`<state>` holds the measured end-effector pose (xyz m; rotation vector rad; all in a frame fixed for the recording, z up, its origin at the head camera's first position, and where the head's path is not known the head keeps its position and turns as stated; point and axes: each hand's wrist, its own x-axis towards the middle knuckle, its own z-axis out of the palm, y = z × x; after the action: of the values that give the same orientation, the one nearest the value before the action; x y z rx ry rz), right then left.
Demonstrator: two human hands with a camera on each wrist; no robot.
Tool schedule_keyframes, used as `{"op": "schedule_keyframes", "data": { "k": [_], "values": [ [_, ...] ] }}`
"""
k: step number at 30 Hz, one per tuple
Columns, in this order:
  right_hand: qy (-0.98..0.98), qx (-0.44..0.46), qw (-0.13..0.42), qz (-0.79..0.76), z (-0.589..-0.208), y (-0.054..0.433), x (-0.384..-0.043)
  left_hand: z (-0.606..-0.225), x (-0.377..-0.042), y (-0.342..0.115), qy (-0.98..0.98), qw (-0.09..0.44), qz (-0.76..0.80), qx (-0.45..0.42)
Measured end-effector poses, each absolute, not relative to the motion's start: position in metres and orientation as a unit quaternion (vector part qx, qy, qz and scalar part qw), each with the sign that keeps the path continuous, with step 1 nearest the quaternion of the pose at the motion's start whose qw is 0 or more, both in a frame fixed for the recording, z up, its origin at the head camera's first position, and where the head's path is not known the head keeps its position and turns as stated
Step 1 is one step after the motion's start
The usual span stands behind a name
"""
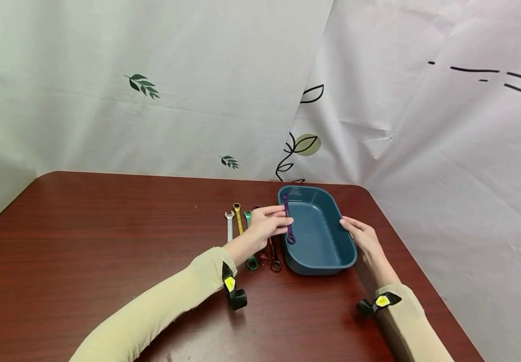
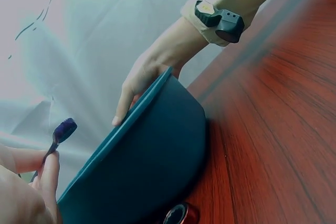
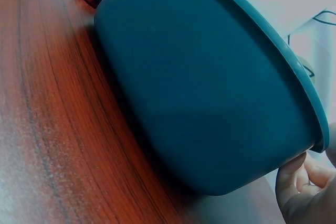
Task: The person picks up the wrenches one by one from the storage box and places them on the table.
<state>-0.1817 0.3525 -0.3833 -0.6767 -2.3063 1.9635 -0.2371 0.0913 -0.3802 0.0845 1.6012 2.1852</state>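
Note:
My left hand (image 1: 267,223) pinches a purple combination wrench (image 1: 291,236) by its middle between thumb and fingers. The wrench is held above the left rim of a blue plastic basin (image 1: 321,270), its ring end toward me. In the left wrist view one end of the purple wrench (image 2: 64,129) shows above the rim level. My right hand (image 1: 364,239) grips the basin's right rim, with fingertips over the edge. From the right wrist view, the fingers of that right hand (image 3: 307,187) sit just under the rim.
Left of the basin lie several wrenches: a silver wrench (image 1: 230,226), a yellow wrench (image 1: 238,218), a green wrench (image 1: 252,263) and a dark red wrench (image 1: 276,264), partly covered by my left hand. The brown wooden table (image 1: 106,241) meets printed white sheeting (image 1: 197,100) behind.

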Motion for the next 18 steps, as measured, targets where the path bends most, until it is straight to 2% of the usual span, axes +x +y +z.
{"op": "schedule_keyframes", "data": {
  "k": [18],
  "values": [
    [-0.739, -0.218, 0.012, 0.637, -0.382, 0.352, -0.182, -0.384, -0.239, 0.062, 0.596, 0.2, 0.777, 0.012]
  ]
}}
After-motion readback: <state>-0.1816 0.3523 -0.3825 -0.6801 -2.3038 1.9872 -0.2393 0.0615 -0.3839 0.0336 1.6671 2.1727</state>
